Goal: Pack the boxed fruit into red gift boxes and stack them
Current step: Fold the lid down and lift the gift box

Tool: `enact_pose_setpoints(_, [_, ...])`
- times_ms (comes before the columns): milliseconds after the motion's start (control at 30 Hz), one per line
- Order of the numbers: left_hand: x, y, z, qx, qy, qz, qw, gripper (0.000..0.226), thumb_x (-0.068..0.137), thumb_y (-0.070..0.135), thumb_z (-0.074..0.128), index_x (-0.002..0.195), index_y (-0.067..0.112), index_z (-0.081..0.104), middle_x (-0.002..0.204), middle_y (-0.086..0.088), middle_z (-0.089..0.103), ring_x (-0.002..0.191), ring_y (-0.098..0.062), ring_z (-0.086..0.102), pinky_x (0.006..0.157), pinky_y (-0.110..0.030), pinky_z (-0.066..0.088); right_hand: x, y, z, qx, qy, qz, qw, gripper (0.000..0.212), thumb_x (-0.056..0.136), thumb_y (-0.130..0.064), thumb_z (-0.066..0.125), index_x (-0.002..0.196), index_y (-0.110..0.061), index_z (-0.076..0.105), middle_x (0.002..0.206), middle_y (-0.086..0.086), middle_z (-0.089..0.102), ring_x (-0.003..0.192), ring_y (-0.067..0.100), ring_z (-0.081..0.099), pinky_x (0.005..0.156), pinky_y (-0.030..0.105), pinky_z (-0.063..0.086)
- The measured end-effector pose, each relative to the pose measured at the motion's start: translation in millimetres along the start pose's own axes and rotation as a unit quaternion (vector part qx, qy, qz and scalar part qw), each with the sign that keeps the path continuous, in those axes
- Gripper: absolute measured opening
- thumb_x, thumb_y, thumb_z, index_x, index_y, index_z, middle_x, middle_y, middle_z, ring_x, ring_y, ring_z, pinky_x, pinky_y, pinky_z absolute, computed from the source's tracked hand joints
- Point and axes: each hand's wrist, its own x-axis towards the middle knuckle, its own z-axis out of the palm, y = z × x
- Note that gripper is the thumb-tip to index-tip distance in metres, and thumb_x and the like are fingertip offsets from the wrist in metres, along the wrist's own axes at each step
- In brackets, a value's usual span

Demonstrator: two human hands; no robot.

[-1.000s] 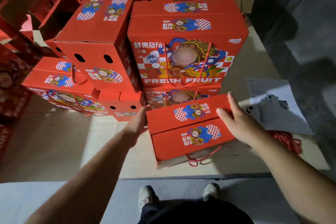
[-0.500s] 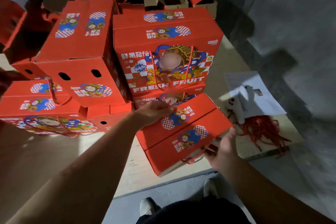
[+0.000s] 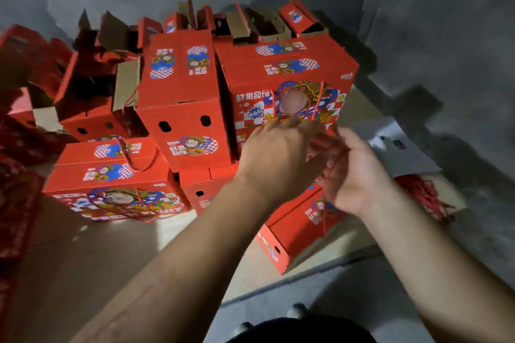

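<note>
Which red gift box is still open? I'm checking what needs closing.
The open box at the left rear: its brown cardboard flaps stand up. The boxes beside it, like the tall stacked box, have tops folded flat.

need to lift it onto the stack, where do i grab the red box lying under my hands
Take the gift box by its red cord handle, from above: the cord rises from the lid toward the right hand. Its low, flat pose leaves the side walls harder to get under.
</note>
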Motion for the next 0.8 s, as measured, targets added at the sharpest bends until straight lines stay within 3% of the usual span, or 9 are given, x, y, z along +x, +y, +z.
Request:
enact_pose_setpoints(100, [-27.1,-32.6,-11.4,-0.15,0.17,-0.063,0.972,0.029,0.101,0.04,0.058,0.125,0.025,0.064,0.112,0.005,0.066,0.102,-0.021,0.064,0.084,-0.04,0.052,-14.1,-32.1,-4.8,0.077,-0.062,-0.067,0.993,0.029,0.092,-0.043,0.063,0.071,-0.024,0.065,0.077,-0.006,0.065,0.095,0.016,0.071,0.088,0.033,0.048])
enact_pose_setpoints(167, [-52.3,-54.1,0.3,-0.247,0.159,-0.134,0.946,0.017,0.106,0.031,0.058,0.12,0.023,0.063,0.105,0.007,0.066,0.095,-0.011,0.065,0.079,-0.03,0.052,-29.7,-26.9,2.3,0.09,-0.148,-0.063,0.983,0.024,0.089,-0.044,0.065,0.08,-0.023,0.064,0.077,-0.004,0.061,0.114,0.025,0.069,0.1,0.039,0.045])
enact_pose_setpoints(267, [-96.1,-57.6,37.0,-0.424,0.102,-0.264,0.86,0.013,0.108,0.024,0.057,0.12,0.025,0.062,0.105,0.01,0.069,0.088,0.001,0.067,0.076,-0.012,0.05,-42.2,-31.8,21.9,0.044,-0.174,-0.037,0.983,0.024,0.085,-0.043,0.065,0.072,-0.024,0.056,0.07,-0.004,0.058,0.102,0.027,0.072,0.1,0.04,0.044])
enact_pose_setpoints(367, [-131.9,-57.9,69.8,-0.482,0.08,-0.372,0.789,0.018,0.106,0.043,0.055,0.121,0.037,0.062,0.123,0.01,0.068,0.119,-0.012,0.064,0.104,-0.031,0.05,-53.4,-69.8,34.3,0.097,-0.145,-0.074,0.982,0.029,0.08,-0.047,0.064,0.065,-0.026,0.05,0.066,-0.009,0.05,0.088,0.021,0.072,0.101,0.036,0.04])
enact_pose_setpoints(467, [-147.0,-58.7,77.8,-0.542,0.081,-0.415,0.726,0.025,0.095,0.068,0.058,0.111,0.051,0.066,0.123,0.014,0.07,0.122,-0.017,0.064,0.111,-0.043,0.047,-56.8,-65.1,43.7,0.132,-0.157,-0.091,0.975,0.034,0.093,-0.045,0.055,0.067,-0.023,0.05,0.064,-0.006,0.048,0.075,0.018,0.068,0.094,0.035,0.044])
enact_pose_setpoints(533, [-152.0,-58.8,79.2,-0.563,0.067,-0.415,0.711,0.029,0.088,0.072,0.052,0.107,0.057,0.067,0.12,0.021,0.072,0.124,-0.017,0.063,0.113,-0.043,0.044,-58.9,-57.3,48.6,0.062,-0.172,-0.034,0.983,0.034,0.093,-0.044,0.057,0.066,-0.024,0.051,0.065,-0.006,0.05,0.076,0.018,0.069,0.094,0.036,0.043])
enact_pose_setpoints(600, [-154.6,-60.8,80.8,-0.582,0.075,-0.404,0.702,0.044,0.089,0.074,0.051,0.122,0.049,0.067,0.128,0.016,0.072,0.129,-0.019,0.062,0.117,-0.048,0.041,-61.6,-68.8,52.5,0.003,-0.214,-0.008,0.977,0.031,0.083,-0.049,0.061,0.066,-0.024,0.054,0.072,-0.007,0.056,0.094,0.017,0.074,0.1,0.037,0.038])
enact_pose_setpoints(667, [-154.6,-63.2,81.4,-0.584,0.109,-0.385,0.706,0.058,0.088,0.08,0.054,0.129,0.04,0.066,0.132,0.01,0.071,0.127,-0.015,0.063,0.117,-0.051,0.041,-64.7,-80.0,56.3,0.018,-0.236,-0.023,0.971,0.034,0.084,-0.054,0.058,0.071,-0.023,0.056,0.083,-0.005,0.062,0.113,0.02,0.071,0.106,0.039,0.034])
enact_pose_setpoints(800, [-156.6,-66.0,83.0,-0.564,0.14,-0.396,0.711,0.053,0.094,0.074,0.052,0.13,0.039,0.069,0.132,0.012,0.071,0.127,-0.008,0.062,0.118,-0.047,0.04,-71.3,-56.4,67.0,0.027,-0.212,0.006,0.977,0.033,0.095,-0.045,0.053,0.071,-0.023,0.05,0.08,-0.003,0.062,0.108,0.021,0.073,0.107,0.041,0.036])
